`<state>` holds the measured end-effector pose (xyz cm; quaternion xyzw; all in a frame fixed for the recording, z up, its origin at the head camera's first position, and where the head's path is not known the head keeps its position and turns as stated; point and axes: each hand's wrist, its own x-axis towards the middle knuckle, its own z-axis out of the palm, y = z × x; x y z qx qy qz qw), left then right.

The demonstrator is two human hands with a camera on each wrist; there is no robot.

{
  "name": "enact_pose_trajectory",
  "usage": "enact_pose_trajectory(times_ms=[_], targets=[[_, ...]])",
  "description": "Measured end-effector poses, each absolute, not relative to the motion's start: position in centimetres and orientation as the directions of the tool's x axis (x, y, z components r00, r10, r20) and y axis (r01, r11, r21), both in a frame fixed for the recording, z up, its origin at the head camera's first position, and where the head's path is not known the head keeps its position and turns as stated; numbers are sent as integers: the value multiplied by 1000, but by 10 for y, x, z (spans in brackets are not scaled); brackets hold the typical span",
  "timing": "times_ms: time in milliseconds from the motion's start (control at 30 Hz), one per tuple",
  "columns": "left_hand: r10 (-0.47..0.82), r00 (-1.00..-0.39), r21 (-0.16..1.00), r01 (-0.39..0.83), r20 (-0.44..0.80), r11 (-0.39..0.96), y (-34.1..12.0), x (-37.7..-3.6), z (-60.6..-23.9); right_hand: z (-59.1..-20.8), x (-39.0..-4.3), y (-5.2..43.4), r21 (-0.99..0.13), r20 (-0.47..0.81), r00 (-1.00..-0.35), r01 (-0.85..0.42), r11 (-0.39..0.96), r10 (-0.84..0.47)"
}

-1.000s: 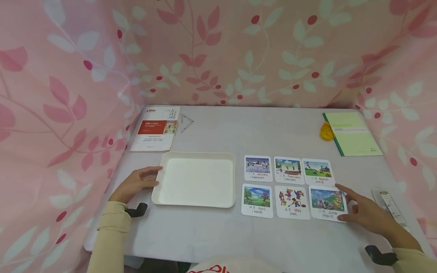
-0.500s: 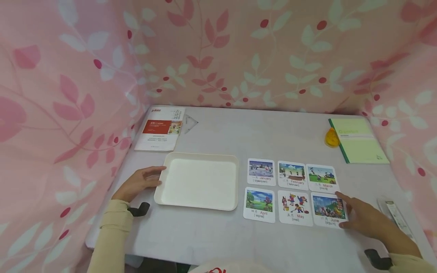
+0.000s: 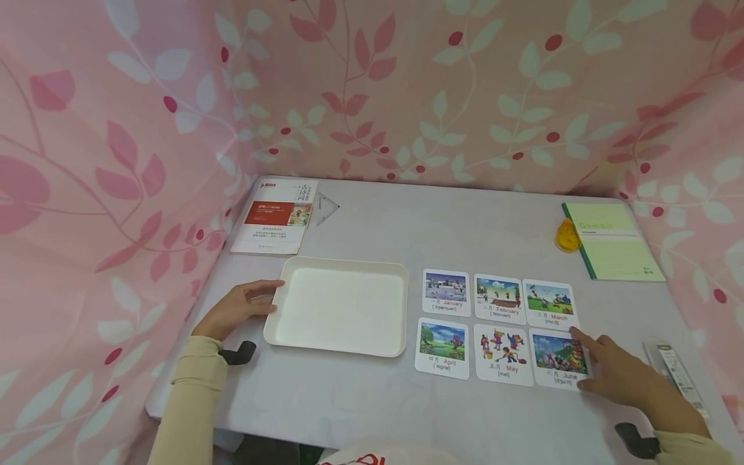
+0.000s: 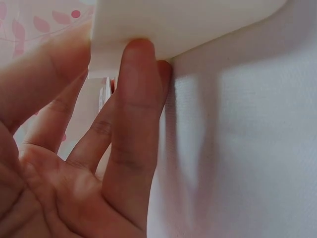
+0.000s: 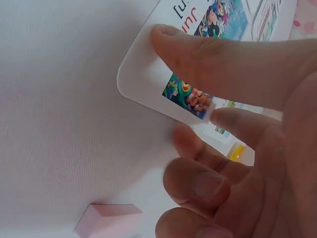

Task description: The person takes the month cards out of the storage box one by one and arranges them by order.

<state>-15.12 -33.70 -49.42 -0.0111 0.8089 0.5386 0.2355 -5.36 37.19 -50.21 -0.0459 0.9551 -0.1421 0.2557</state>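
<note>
At the left end of a white tray [image 3: 343, 310], my left hand [image 3: 235, 310] holds the rim. In the left wrist view my left fingertips [image 4: 138, 54] press the tray's outer wall, near the table. My right hand [image 3: 619, 374] holds the June picture card [image 3: 559, 361] along its right side. The thumb [image 5: 198, 52] lies across the card's face in the right wrist view, and the index fingertip touches near its upper corner. Beside it lie the May card [image 3: 502, 355] and April card [image 3: 442, 349]. Behind are the January [image 3: 445, 292], February [image 3: 498, 298] and March [image 3: 549, 303] cards.
A white and red book [image 3: 274, 216] and a clear set square [image 3: 327, 210] lie at the back left. A yellow object [image 3: 567, 236] touches a green notebook [image 3: 616, 240] at the back right. A clear case [image 3: 677, 374] is by the right edge; a pink block [image 5: 109, 219] is below.
The June card has straightened and come closer to the May card, with my right hand staying on it. The whole view shifted slightly. My left hand stays at the tray's rim.
</note>
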Motion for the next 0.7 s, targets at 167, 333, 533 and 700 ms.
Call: enact_pose_trajectory(times_ms=[167, 333, 533, 700], targets=[[235, -892, 867, -265, -386, 421, -336, -153, -497, -501, -53, 371, -275, -473, -868, -16, 961, -150], [239, -892, 863, -254, -384, 437, -334, -155, -498, -497, -50, 378, -336, -400, -905, 0, 942, -142], [256, -891, 866, -238, -375, 439, -330, -159, -495, -478, -57, 390, -350, -330, -941, 48, 936, -76], [255, -894, 850, -213, -369, 482, -334, -159, -484, -463, -64, 390, -345, -316, -947, 50, 937, -65]])
